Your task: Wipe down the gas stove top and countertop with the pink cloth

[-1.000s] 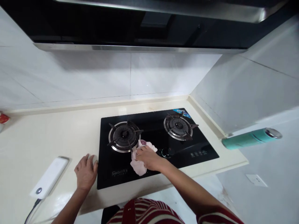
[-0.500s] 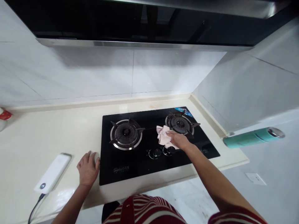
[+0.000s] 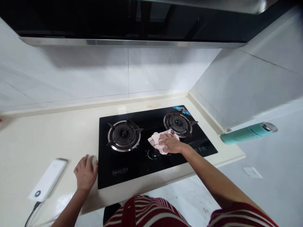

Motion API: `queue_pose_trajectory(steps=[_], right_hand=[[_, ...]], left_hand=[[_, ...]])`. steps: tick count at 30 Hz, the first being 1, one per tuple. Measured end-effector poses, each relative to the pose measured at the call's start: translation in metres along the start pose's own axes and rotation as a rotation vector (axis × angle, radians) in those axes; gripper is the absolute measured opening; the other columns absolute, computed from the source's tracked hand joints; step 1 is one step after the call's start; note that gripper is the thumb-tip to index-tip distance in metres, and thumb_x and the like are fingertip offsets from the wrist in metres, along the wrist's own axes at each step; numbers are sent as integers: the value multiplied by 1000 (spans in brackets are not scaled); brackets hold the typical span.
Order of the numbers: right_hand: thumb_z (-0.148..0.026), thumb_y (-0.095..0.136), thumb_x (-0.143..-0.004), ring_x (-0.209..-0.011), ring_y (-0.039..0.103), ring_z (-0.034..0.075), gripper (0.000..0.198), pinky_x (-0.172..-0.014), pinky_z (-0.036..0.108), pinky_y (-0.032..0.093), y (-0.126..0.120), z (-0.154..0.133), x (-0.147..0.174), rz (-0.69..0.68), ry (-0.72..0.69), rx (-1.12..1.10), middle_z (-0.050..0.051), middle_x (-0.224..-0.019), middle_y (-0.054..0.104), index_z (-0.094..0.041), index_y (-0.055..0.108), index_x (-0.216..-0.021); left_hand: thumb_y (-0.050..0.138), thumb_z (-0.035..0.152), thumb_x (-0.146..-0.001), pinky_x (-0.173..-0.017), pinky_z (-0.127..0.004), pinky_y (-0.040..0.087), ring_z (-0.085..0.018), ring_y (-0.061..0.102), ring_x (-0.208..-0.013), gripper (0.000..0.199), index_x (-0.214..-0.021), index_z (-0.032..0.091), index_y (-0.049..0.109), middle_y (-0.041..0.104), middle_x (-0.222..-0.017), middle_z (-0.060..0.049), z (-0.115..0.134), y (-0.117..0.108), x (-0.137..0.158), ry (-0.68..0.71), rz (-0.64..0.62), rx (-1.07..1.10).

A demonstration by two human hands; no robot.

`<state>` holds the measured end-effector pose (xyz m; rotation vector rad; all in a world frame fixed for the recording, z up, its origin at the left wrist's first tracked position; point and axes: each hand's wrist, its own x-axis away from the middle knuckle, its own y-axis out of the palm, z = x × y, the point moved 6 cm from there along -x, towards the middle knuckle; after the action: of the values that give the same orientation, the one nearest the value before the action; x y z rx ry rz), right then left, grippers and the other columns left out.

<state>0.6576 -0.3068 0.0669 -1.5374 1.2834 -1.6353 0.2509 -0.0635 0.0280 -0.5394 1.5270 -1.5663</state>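
A pale pink cloth [image 3: 155, 140], bunched up, lies on the black glass gas stove [image 3: 142, 167] between the two burners and just behind the knobs. My right hand [image 3: 170, 143] presses down on it, fingers bent over the fabric, and the cloth partly covers the right knob. The left knob [image 3: 154, 153] shows in front of it. My left hand [image 3: 85, 172] rests palm down on the cream countertop [image 3: 59, 132], close to the stove's left edge, with its fingers slightly apart and nothing visible in it.
The left burner [image 3: 124, 133] and right burner [image 3: 178, 122] carry dark pan supports that stick up. A white power bank [image 3: 49, 179] with a black cable lies on the left. At the right end stands a green bottle [image 3: 248, 133]. A range hood [image 3: 132, 42] hangs low overhead.
My right hand has slid the cloth a little left and toward the knobs, and now covers the right one. My left hand stays on the countertop. The whole view has shifted slightly.
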Motion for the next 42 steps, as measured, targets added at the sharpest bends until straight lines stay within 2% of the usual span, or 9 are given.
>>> queue_pose_trajectory(steps=[6, 9, 14, 18, 24, 29, 32, 37, 42], right_hand=[[-19, 70, -75, -133, 37, 33, 19, -111, 49, 24, 4, -35, 4, -88, -193, 109, 6, -144, 49, -28, 78, -91], [-25, 76, -71, -127, 40, 34, 32, -106, 48, 29, 2, -22, -5, -48, -156, 99, 5, -141, 49, -30, 75, -102], [-28, 69, -80, -114, 48, 31, 47, -99, 42, 36, -22, 8, -48, 151, 99, 61, 11, -139, 49, -25, 62, -127], [-30, 60, -89, -113, 49, 33, 58, -99, 44, 37, -39, -1, -78, 230, 182, 45, 21, -137, 48, -13, 47, -143], [-36, 73, -81, -117, 50, 31, 54, -104, 42, 36, -19, -89, -65, 201, -57, 22, 17, -133, 55, -16, 60, -130], [-38, 79, -74, -114, 51, 32, 64, -99, 47, 40, 14, -176, -28, 266, -333, 17, 16, -132, 57, -17, 57, -130], [-40, 81, -73, -114, 50, 31, 74, -98, 45, 42, 32, -201, -6, 318, -430, -17, 12, -133, 57, -21, 52, -138], [-41, 80, -75, -114, 50, 32, 67, -102, 48, 39, 57, -174, 29, 336, -214, -115, 10, -129, 59, -23, 57, -135], [-40, 70, -83, -113, 51, 32, 53, -101, 48, 39, 80, -105, 78, 377, -63, -182, 10, -130, 60, -26, 61, -133]], left_hand=[[39, 43, -99, -105, -49, 34, -32, 47, -130, 42, -125, 17, 61, 55, -139, -17, 0, 0, 0, 9, 10, 5], [40, 42, -99, -106, -48, 33, -32, 46, -130, 42, -125, 18, 61, 55, -140, -16, 0, 0, 1, 8, 20, 8], [41, 41, -98, -107, -48, 32, -32, 46, -131, 42, -126, 17, 61, 55, -140, -17, 1, -1, 2, 5, 9, 7], [39, 41, -99, -107, -47, 31, -31, 45, -131, 42, -125, 17, 61, 55, -140, -17, 2, -1, 1, 1, -1, -11], [41, 40, -98, -107, -49, 31, -31, 44, -131, 41, -127, 17, 61, 54, -141, -17, 3, -1, 1, -14, -14, -4], [40, 40, -98, -108, -49, 31, -31, 44, -132, 42, -127, 17, 60, 54, -142, -17, 4, -3, 0, -16, -22, 9], [38, 42, -99, -107, -49, 32, -32, 45, -131, 44, -126, 16, 61, 54, -141, -17, 4, -4, 0, -9, -13, -2], [37, 43, -99, -107, -49, 33, -32, 46, -130, 45, -126, 16, 61, 55, -140, -17, 3, -3, 0, 4, 2, 8], [37, 43, -99, -108, -49, 33, -32, 45, -132, 44, -126, 17, 61, 54, -140, -16, 1, -1, 0, -6, -8, 14]])
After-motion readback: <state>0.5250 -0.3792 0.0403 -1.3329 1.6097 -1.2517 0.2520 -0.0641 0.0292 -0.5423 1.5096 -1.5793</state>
